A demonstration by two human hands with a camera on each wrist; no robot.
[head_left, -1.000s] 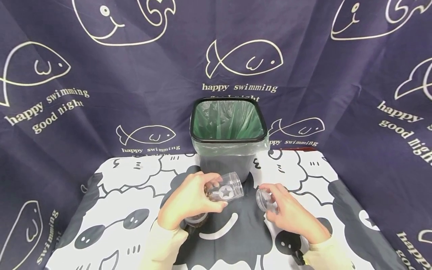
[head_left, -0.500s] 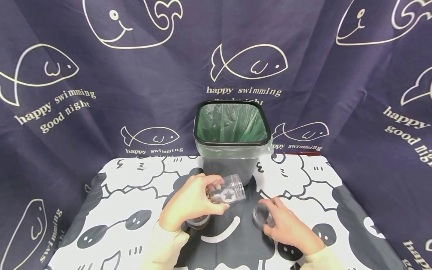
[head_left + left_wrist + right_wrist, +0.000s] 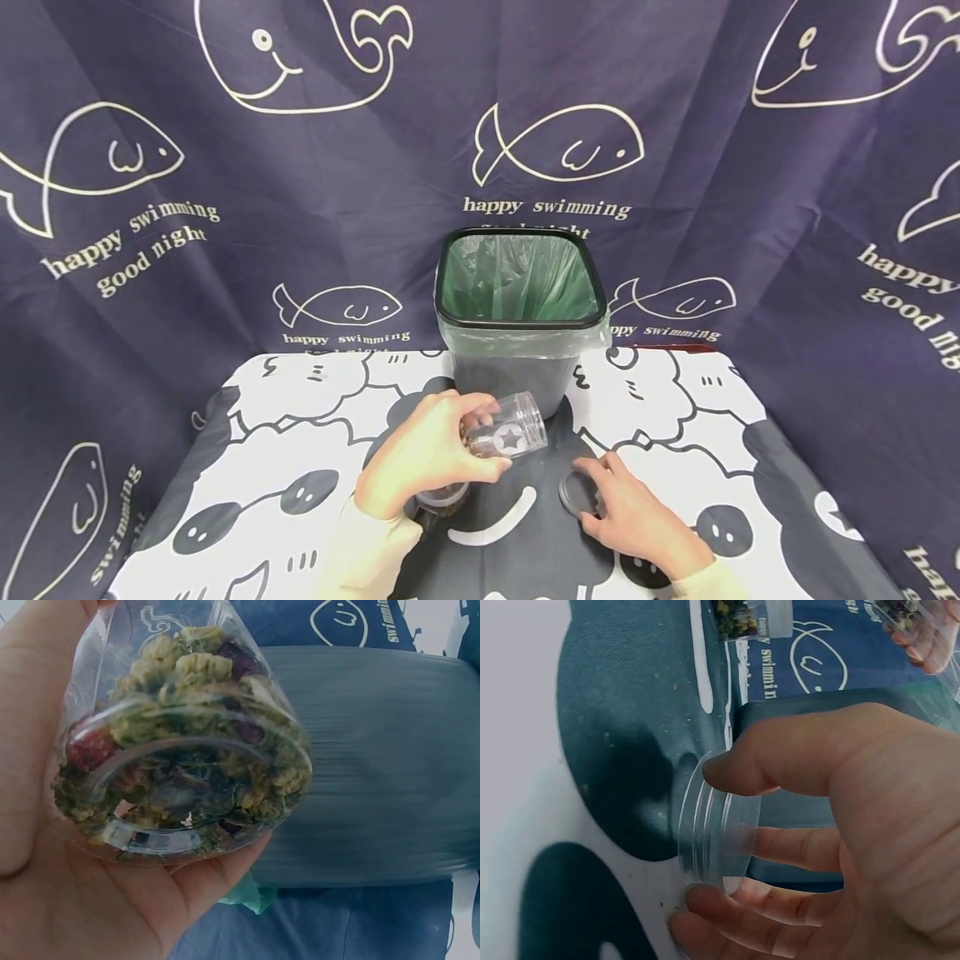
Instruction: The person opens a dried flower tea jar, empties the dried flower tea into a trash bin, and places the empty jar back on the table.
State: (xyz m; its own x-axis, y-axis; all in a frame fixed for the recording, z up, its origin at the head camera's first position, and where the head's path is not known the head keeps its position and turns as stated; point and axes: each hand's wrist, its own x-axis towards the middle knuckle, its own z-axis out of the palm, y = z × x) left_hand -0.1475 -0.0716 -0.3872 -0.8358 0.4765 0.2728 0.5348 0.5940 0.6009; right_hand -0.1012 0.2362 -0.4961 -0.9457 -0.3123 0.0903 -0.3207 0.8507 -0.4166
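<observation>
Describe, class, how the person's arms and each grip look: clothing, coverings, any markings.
The left sleeve and right sleeve are plain pale cream, with no pattern showing. The left grip and right grip are bare hands; no gloves, rings or markings are visible.

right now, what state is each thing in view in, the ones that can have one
Left hand: gripping the star jar
Star jar: tilted well over, threaded mouth facing the right-hand side
Dried plant bits: gathered toward that jar's base
Right hand: holding the clear piece
Clear ribbed piece: held between thumb and fingers
Second jar: upright, partly hidden
Bin: upright, open
Green liner: folded over the rim
</observation>
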